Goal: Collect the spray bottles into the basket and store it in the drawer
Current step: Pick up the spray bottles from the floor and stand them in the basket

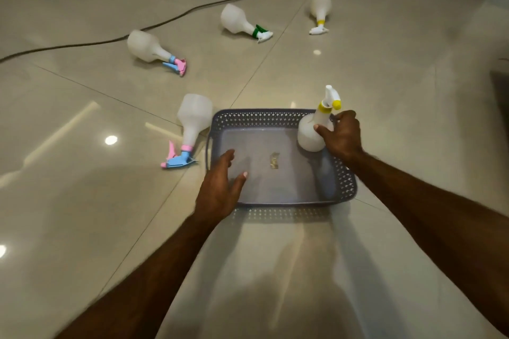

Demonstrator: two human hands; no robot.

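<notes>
Right hand (pixel 341 135) grips yellow-collared spray bottle (pixel 312 132), upright in upper right corner of grey basket (pixel 264 118). Left hand (pixel 223 187) open, fingers relaxed, over basket's lower left part. Basket at frame centre on tiled floor (pixel 82 201). Four spray bottles lie on floor: pink-blue (pixel 192 118) just left of basket, pink-blue (pixel 148 47), green (pixel 237 20), yellow (pixel 321 4) across upper frame.

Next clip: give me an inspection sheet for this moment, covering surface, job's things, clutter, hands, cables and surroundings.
Surface: glossy beige tiled floor.
Job's things: grey perforated plastic basket; white spray bottle with yellow collar upright inside; four white bottles lie outside: pink-and-blue trigger, blue collar, green collar, far yellow collar.
Clutter: small scrap in basket.
Hands: right hand grips upright bottle; left hand open over basket.
Cables: dark cable across floor.
Surroundings: nothing seen clearly.
</notes>
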